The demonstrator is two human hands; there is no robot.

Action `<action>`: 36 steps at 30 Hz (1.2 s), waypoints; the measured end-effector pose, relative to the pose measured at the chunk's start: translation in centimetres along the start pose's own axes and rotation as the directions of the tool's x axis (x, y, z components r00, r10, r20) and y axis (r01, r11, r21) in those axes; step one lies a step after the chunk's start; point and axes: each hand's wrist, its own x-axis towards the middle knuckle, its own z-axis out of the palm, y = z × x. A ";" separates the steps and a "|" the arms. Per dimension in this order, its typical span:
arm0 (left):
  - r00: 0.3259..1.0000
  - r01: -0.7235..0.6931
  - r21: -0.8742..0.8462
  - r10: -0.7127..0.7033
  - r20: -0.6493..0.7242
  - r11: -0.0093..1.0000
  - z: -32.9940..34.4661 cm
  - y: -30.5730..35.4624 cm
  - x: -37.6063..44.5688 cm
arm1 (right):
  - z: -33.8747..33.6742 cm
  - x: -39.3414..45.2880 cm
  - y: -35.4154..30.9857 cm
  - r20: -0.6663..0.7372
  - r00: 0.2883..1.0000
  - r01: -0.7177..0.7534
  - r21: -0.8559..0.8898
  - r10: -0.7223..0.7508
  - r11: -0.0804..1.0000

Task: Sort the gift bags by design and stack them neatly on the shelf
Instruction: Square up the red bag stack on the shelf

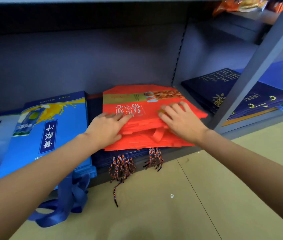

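Nearest of all, the pale, smooth floor (189, 205), and spilling onto it the soft blue ribbon handles (64, 201) of the blue juice-print gift bags (50, 135), which lie flat at the left of the grey metal shelf (185, 151). Just beside them, twisted multicoloured cord handles (121, 167) dangle over the shelf lip, belonging to a dark navy stack of bags (102, 160) underneath.

On top of that navy stack sits the flat pile of glossy red paper gift bags (147, 135), and both hands are on it. The left hand (108, 129) lies flat, fingers straight and together, pressing the pile's left side; it grips nothing. The right hand (180, 120) spreads its fingers, lightly bent, over the right side, pressing too, with no grasp that I can see. It looks like squaring and flattening work, keeping slippery folded paper aligned. The red edges are stepped and uneven at the front, so the pile probably wants more nudging.

Further back and to the right, beyond the upright post (251, 80), navy bags with gold lettering (213, 87) lie stacked in the next bay.
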 end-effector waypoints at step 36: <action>0.837 0.180 -0.260 -0.287 -0.465 0.949 -3.7 -3.7 2.3 | -2.6 -0.6 0.6 -0.114 0.990 0.107 0.173 -0.088 0.979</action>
